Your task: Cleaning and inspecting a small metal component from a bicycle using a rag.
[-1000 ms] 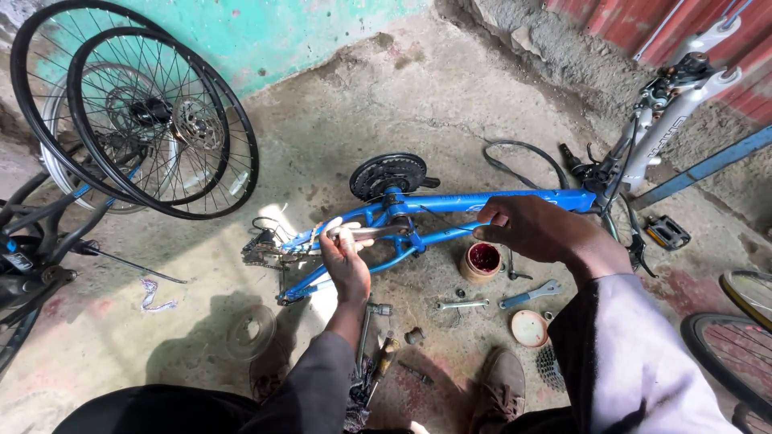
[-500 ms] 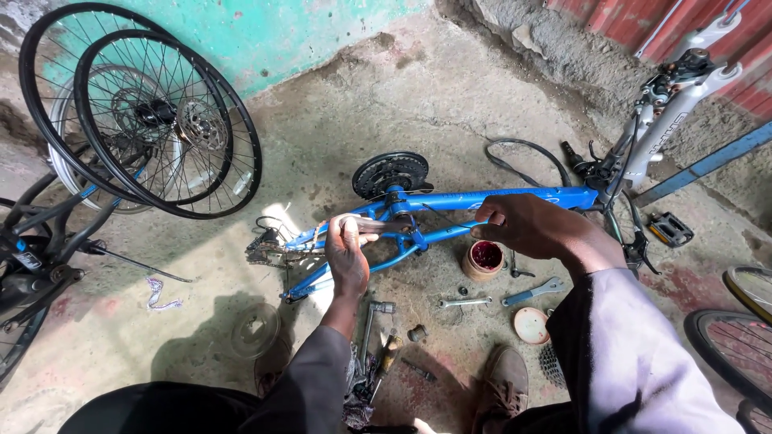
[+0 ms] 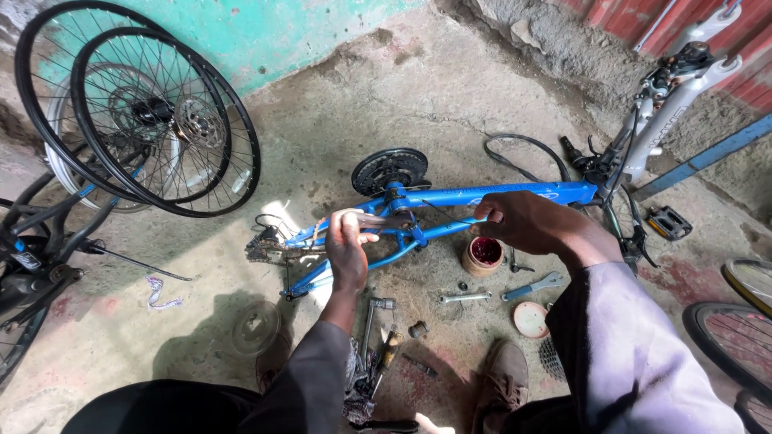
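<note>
A blue bicycle frame [image 3: 515,195] lies on the concrete floor, with its black chainring [image 3: 388,168] upward and its white fork [image 3: 671,104] at the far right. My left hand [image 3: 347,245] grips a metal tool [image 3: 378,219] held against the frame near the crank. On the frame's main tube, my right hand [image 3: 527,223] is closed and holds it down. Just below that hand stands a small open pot of red grease [image 3: 485,254].
Two spoked wheels [image 3: 161,120] lean against the teal wall at left. A dark bicycle [image 3: 36,265] lies at far left. Spanners [image 3: 532,286], a round lid [image 3: 531,318], a clear cover [image 3: 256,327] and small parts lie near my shoes [image 3: 505,378]. Another tyre [image 3: 736,337] is at right.
My left hand has moved up and right along the frame with the tool, toward the crank. My right hand stays on the tube.
</note>
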